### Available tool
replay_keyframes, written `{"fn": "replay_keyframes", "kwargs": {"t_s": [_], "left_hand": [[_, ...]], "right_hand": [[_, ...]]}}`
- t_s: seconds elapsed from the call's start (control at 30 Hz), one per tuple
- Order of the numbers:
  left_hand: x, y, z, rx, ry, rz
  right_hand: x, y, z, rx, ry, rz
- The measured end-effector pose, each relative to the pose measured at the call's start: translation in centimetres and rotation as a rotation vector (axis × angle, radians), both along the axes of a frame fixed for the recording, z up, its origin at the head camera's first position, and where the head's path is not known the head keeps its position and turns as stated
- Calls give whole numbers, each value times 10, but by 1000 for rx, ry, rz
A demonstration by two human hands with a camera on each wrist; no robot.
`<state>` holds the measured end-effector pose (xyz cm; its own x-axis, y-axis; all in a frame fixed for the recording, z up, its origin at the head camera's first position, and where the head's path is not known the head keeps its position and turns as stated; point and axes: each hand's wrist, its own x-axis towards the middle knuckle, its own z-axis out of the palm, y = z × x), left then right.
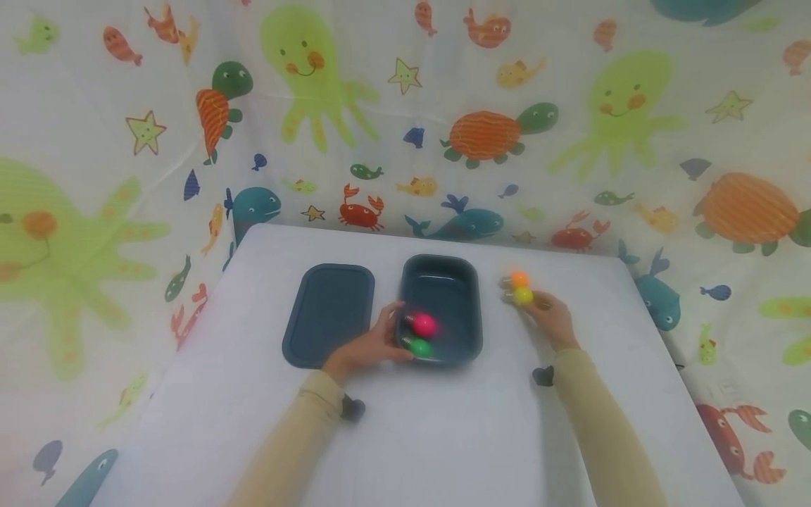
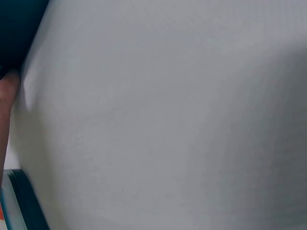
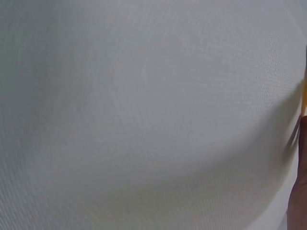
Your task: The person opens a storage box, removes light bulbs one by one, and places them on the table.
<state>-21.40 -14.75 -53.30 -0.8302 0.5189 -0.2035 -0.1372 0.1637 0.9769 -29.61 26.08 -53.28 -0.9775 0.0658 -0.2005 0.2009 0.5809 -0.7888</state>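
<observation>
A dark blue-grey container [image 1: 443, 282] stands open on the table. Inside it, at its left side, lie a pink light bulb [image 1: 424, 324] and a green light bulb [image 1: 420, 348], both with metal screw bases. My left hand [image 1: 374, 345] grips the container's left side, thumb near the front corner; in the left wrist view only a finger [image 2: 6, 91] shows against it. To the right of the container are an orange light bulb [image 1: 519, 279] and a yellow light bulb [image 1: 523, 296], side by side. My right hand [image 1: 552, 318] pinches the yellow one, fingertips partly blurred.
A flat dark blue-grey lid [image 1: 332, 310] lies left of the container, partly behind my left hand. White cloth covers the table [image 1: 443, 436]. A curtain [image 1: 393, 105] printed with sea animals hangs behind the table and along its sides.
</observation>
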Motion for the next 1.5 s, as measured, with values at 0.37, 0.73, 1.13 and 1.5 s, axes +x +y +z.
{"fn": "replay_keyframes", "kwargs": {"t_s": [0.37,0.73,1.13,1.5], "left_hand": [[1,0,1,2,-3,2],[0,-1,1,9,-14,-1],[-1,-1,-1,27,-8,-1],[1,0,1,7,-15,6]], "right_hand": [[-9,3,14,9,69,-43],[-18,-40,60,-169,119,20],[-22,-98,85,-165,99,101],[-27,-141,84,-89,17,255]]}}
